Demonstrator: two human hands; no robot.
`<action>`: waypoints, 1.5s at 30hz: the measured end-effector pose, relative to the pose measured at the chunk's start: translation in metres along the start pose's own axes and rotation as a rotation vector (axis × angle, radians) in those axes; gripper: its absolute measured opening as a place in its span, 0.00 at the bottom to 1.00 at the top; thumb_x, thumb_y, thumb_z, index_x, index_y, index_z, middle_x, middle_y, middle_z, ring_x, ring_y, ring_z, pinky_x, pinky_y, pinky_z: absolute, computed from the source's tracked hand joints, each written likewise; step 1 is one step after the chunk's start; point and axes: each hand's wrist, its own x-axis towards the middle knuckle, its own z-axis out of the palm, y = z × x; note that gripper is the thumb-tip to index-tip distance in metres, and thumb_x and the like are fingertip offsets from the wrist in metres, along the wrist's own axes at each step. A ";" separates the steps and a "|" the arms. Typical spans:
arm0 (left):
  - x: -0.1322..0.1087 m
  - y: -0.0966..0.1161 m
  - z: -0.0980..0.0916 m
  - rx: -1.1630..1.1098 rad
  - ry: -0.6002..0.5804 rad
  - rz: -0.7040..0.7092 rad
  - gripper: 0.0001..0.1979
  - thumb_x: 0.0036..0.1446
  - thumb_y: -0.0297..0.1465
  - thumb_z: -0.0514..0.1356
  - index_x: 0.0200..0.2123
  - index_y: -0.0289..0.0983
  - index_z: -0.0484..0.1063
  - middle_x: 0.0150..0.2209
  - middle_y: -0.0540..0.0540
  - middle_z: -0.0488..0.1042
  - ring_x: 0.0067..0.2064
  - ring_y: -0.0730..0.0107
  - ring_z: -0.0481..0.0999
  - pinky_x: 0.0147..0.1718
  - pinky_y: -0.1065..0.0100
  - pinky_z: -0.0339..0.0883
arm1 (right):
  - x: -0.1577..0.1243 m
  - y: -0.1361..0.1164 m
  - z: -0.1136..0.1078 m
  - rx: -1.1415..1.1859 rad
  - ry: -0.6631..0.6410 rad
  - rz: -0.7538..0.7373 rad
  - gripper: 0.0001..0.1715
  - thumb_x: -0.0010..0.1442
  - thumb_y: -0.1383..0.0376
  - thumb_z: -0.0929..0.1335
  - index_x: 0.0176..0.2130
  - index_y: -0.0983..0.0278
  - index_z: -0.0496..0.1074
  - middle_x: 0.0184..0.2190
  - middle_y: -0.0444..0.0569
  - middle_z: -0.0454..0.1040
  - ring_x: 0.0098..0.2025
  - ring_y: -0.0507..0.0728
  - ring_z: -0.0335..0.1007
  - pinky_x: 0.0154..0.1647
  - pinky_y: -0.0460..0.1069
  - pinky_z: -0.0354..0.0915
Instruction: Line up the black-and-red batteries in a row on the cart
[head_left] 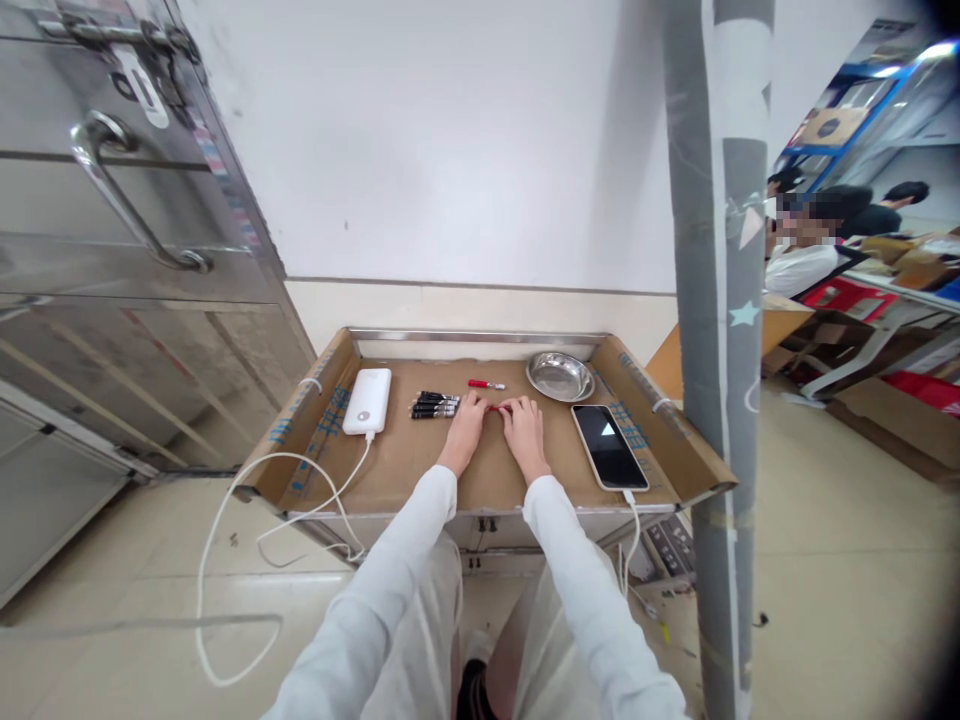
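Observation:
Both hands are low over the brown cardboard lining point(420, 470) of a small table. Fingertips of my left hand point(466, 430) and my right hand point(525, 432) are closed on a small red stick-like piece point(493, 407) from either side; the fingers hide most of it. Just beyond them lies a short red tube with a silvery end point(486, 384). Several black pen-like tubes with silvery ends point(433, 405) lie side by side, close to my left hand. A round, shallow metal dish point(559, 377) sits beyond my right hand.
A white power bank point(367, 402) with a white cable point(346, 485) lies at the left. At the right is a phone point(609, 447), plugged into a cable. Raised cardboard sides border the table. A grey wrapped pole point(724, 400) stands at its right, a metal door point(142, 270) at left.

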 end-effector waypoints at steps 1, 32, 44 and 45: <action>0.000 -0.001 0.001 -0.007 -0.007 0.009 0.11 0.62 0.25 0.49 0.41 0.35 0.70 0.40 0.44 0.67 0.44 0.65 0.67 0.46 0.63 0.64 | 0.000 0.000 0.000 0.013 0.003 -0.002 0.15 0.66 0.64 0.57 0.39 0.63 0.71 0.39 0.52 0.70 0.42 0.58 0.63 0.43 0.50 0.55; -0.024 0.025 -0.022 0.197 -0.083 0.118 0.12 0.65 0.33 0.46 0.42 0.35 0.66 0.40 0.42 0.69 0.42 0.62 0.70 0.44 0.61 0.63 | -0.020 -0.008 -0.020 0.180 0.184 -0.050 0.23 0.68 0.59 0.53 0.45 0.64 0.70 0.43 0.53 0.75 0.43 0.57 0.67 0.47 0.50 0.56; -0.035 0.024 -0.030 0.201 0.091 -0.019 0.12 0.64 0.29 0.46 0.45 0.36 0.66 0.41 0.41 0.71 0.44 0.59 0.70 0.45 0.59 0.61 | -0.024 -0.010 -0.021 0.075 0.097 -0.072 0.19 0.67 0.61 0.56 0.44 0.62 0.72 0.43 0.52 0.75 0.42 0.57 0.66 0.46 0.51 0.57; -0.035 0.025 -0.031 0.194 0.100 -0.026 0.12 0.64 0.28 0.46 0.45 0.36 0.66 0.41 0.41 0.72 0.44 0.59 0.70 0.45 0.59 0.61 | -0.024 -0.010 -0.022 0.072 0.093 -0.065 0.19 0.67 0.61 0.56 0.44 0.62 0.72 0.43 0.52 0.75 0.42 0.57 0.67 0.46 0.51 0.57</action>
